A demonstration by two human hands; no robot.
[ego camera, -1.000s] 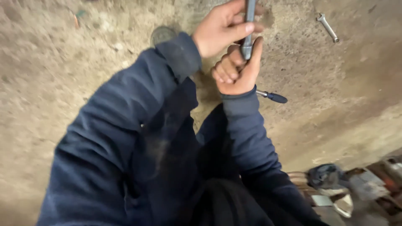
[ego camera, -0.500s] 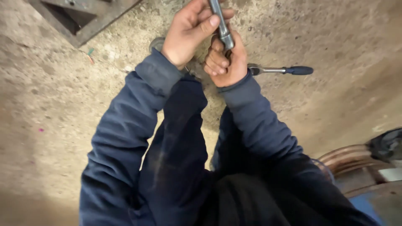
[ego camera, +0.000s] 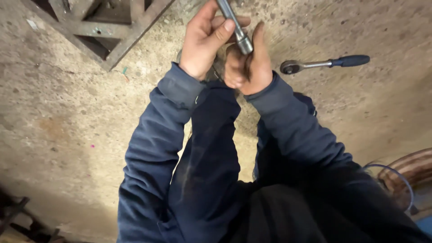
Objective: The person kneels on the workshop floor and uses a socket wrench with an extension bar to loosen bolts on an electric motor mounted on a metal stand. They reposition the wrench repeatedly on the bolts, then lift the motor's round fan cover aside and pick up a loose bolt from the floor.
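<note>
Head view — both hands (ego camera: 225,49) on socket extension bar (ego camera: 234,24)

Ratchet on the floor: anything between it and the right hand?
Head view: only bare concrete floor between the ratchet and the right hand.

Nothing like that anywhere in this shot, no packages, labels, signs or screens at all.
</note>
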